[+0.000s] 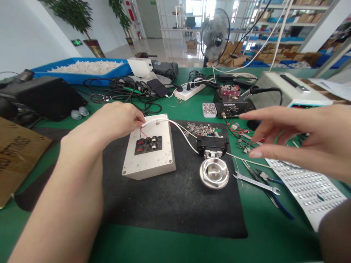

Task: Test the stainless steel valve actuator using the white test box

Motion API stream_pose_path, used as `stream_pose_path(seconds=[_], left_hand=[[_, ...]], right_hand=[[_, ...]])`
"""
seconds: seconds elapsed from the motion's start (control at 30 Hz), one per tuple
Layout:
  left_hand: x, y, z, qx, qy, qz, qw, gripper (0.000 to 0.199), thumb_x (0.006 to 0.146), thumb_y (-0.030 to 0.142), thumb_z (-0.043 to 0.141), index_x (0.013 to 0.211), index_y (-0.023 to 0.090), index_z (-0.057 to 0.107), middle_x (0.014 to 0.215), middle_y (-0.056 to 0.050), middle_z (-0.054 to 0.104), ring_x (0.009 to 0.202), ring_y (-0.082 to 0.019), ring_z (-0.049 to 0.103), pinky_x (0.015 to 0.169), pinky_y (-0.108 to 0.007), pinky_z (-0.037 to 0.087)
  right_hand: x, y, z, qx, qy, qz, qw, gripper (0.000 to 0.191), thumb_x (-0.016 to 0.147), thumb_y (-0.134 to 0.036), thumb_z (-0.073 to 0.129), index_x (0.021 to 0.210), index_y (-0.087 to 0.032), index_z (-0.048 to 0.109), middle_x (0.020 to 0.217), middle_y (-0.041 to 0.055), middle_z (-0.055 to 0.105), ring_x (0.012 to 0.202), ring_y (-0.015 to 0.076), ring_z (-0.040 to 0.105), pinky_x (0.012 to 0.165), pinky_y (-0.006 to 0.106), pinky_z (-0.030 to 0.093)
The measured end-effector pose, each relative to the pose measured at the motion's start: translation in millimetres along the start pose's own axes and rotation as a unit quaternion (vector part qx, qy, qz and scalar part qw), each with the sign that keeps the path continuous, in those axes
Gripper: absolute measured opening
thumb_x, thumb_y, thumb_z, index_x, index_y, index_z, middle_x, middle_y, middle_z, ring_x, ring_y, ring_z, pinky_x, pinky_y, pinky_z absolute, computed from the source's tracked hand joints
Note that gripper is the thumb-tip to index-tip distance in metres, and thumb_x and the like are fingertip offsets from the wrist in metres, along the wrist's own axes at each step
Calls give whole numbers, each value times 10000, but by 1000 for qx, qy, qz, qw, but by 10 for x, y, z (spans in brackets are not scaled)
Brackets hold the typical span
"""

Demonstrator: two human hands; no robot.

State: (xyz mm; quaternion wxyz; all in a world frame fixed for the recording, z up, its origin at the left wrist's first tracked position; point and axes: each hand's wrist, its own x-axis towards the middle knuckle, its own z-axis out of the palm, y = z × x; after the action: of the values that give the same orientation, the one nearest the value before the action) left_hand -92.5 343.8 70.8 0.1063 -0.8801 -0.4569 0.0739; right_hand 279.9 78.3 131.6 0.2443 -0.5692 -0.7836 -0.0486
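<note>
My left hand [116, 118] is closed at the far left corner of a pale box [161, 160], with the end of a white cable [181, 126] at its fingertips. Red and black wires run from there to a black terminal block [148, 145] on the box's top. The cable arcs right to a black actuator [212, 145], which is joined to a shiny metal valve [214, 173] on a black mat [181, 212]. Above the table's right side, my right hand [298, 137] is open and holds nothing, thumb and fingers apart.
An open-end wrench [256, 182] and pliers [282, 206] lie right of the mat, beside a white perforated sheet [307, 186]. Small nuts [200, 129] are scattered behind the actuator. Further back stand a soldering station [233, 107], a power strip [190, 89] and tangled black cables [117, 91].
</note>
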Motion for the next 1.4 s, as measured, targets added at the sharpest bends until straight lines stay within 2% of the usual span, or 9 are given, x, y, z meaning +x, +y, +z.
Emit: stream_pose_path(seconds=[0.07, 0.13, 0.27, 0.33, 0.5, 0.63, 0.8, 1.13, 1.4], left_hand=[[7, -16, 23, -5, 2, -2, 1000, 320, 952, 322, 561, 1082, 296, 852, 1047, -54, 825, 872, -314, 742, 830, -404, 555], [13, -30, 41, -10, 2, -5, 1000, 319, 955, 328, 564, 1083, 290, 853, 1042, -62, 822, 881, -322, 738, 870, -422, 553], [23, -48, 61, -13, 1, -8, 1000, 301, 942, 329, 577, 1057, 305, 854, 1030, -58, 818, 895, -337, 731, 866, -438, 550], [28, -55, 68, -14, 0, -9, 1000, 294, 931, 319, 584, 1049, 316, 853, 1017, -53, 814, 904, -339, 728, 862, -438, 550], [45, -70, 91, -14, 2, -18, 1000, 284, 915, 335, 601, 1043, 321, 854, 978, -57, 805, 887, -327, 724, 878, -438, 544], [62, -81, 111, -17, -1, -33, 999, 288, 902, 341, 607, 1052, 349, 852, 958, -30, 799, 922, -311, 728, 951, -447, 532], [89, -102, 143, 6, 1, -27, 1000, 308, 914, 367, 563, 1046, 366, 842, 949, -10, 788, 852, -298, 724, 886, -444, 546], [77, -1, 56, 35, -8, -34, 999, 277, 917, 370, 609, 1043, 343, 854, 949, -18, 790, 822, -290, 706, 845, -431, 569], [77, -30, 74, 27, -13, -43, 999, 276, 934, 393, 616, 1067, 338, 852, 1012, -12, 788, 918, -275, 717, 942, -438, 559]], right_hand=[[6, -62, 183, 4, -87, -54, 995, 600, 997, -706, 632, 1444, -308, 661, 928, -15, 786, 609, 150, 720, 454, 265, 492], [-72, -172, 404, 15, -103, -74, 992, 641, 981, -705, 665, 1470, -294, 617, 1113, 27, 783, 793, 233, 775, 571, 359, 615], [-353, -396, 886, 53, -136, -10, 989, 901, 810, -721, 842, 1505, -249, 517, 1427, 109, 621, 1122, 318, 727, 827, 453, 683], [-476, -450, 1104, 59, -121, 34, 990, 951, 761, -653, 911, 1496, -224, 487, 1458, 141, 557, 1120, 320, 711, 837, 463, 679], [-607, -453, 1430, 109, -29, 46, 993, 727, 850, -435, 885, 1422, -207, 498, 1383, 145, 552, 1262, 320, 611, 1006, 482, 606], [-639, -444, 1496, 127, 13, 37, 991, 691, 848, -409, 886, 1394, -207, 514, 1356, 137, 577, 1255, 310, 593, 999, 458, 581], [-682, -492, 1503, 114, 39, 31, 992, 665, 861, -405, 876, 1384, -194, 523, 1331, 140, 603, 1205, 315, 600, 982, 470, 558], [-709, -562, 1483, 106, 35, 14, 994, 712, 862, -353, 874, 1442, -190, 493, 1355, 136, 615, 1184, 321, 598, 993, 491, 546], [-705, -563, 1478, 102, 29, -15, 994, 778, 804, -254, 890, 1460, -154, 484, 1378, 137, 612, 1228, 334, 568, 1037, 497, 525]])
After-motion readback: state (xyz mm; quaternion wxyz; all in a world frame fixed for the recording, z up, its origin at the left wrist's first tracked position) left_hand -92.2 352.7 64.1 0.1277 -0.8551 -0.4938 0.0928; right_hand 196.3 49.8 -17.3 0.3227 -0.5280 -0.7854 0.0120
